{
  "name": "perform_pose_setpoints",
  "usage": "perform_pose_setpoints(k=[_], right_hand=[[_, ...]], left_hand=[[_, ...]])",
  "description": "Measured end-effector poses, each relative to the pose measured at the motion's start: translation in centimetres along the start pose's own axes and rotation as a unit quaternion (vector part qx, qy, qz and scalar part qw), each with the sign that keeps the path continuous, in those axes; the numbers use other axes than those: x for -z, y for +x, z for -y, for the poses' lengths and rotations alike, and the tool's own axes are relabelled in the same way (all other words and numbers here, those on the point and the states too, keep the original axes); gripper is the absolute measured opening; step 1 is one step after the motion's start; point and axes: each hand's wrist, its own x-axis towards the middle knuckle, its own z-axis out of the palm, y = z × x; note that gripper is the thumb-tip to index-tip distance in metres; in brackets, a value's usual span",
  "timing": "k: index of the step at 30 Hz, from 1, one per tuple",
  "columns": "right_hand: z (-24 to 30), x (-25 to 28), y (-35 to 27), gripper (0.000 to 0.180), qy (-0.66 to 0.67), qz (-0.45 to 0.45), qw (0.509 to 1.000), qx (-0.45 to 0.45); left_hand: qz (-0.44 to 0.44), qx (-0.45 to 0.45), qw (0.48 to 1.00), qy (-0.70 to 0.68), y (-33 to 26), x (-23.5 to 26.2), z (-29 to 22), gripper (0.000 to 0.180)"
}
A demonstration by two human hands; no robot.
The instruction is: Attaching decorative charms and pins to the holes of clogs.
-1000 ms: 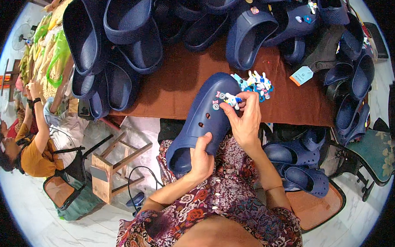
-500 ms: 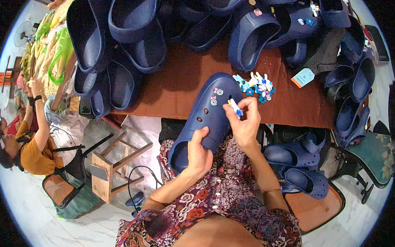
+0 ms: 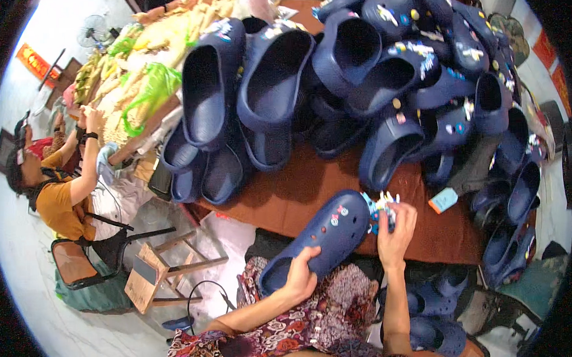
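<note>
The left hand is gripping the heel end of a navy-blue foam clog with ventilation holes, fingers curled over its rim and thumb pressing against the side, so that the shoe is lying tilted, sole down, with its heel over the person's lap and its rounded toe reaching the near edge of the reddish-brown wooden table. Several small coloured charms are sitting plugged into the holes on the clog's upper. The right hand is hovering just beside the toe of the clog, its fingers bent and closing on a little cluster of white and light-blue plastic charms lying on the table edge; whether a single charm is actually being pinched between the fingertips cannot be told, since the fingers are covering it. A small light-blue rectangular tag or eraser-like block is lying on the table to the right of that hand, apart from it. Behind, a large heap of matching navy clogs is covering most of the table top, many of them already carrying bright charms. To the left, another person in a mustard-yellow shirt is sitting at a neighbouring surface piled with yellow and green bagged goods, hands raised towards that pile. A small wooden stool is standing on the pale floor between that person and the table. More navy clogs are lying on the floor beside the person's right forearm.
</note>
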Motion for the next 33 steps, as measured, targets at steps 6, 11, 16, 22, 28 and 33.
perform_pose_setpoints(k=[6, 11, 16, 22, 28, 33], right_hand=[[4.4, 0.2, 1.5, 0.041, 0.004, 0.142, 0.965, 0.220], [3.5, -0.4, 1.8, 0.040, -0.004, 0.183, 0.950, 0.253], [3.8, 0.1, 2.0, 0.039, 0.029, 0.214, 0.949, 0.229], [3.4, -0.6, 1.7, 0.029, 0.067, 0.192, 0.954, 0.218], [3.6, -1.4, 0.1, 0.023, 0.130, 0.149, 0.955, 0.222], [2.8, -2.6, -1.8, 0.021, 0.157, 0.137, 0.948, 0.240]], left_hand=[[0.034, 0.006, 0.999, 0.036, -0.2, -0.3, 0.1, 0.035], [0.031, 0.020, 0.998, 0.042, -0.3, -0.7, 0.1, 0.034], [0.048, 0.020, 0.998, 0.046, 0.4, -0.3, 0.2, 0.033], [0.052, 0.004, 0.996, 0.077, -0.1, -0.8, 0.1, 0.030], [0.038, 0.020, 0.998, 0.046, 0.1, -0.3, -0.1, 0.028], [0.046, 0.049, 0.998, -0.012, 0.5, -0.4, -0.9, 0.027]])
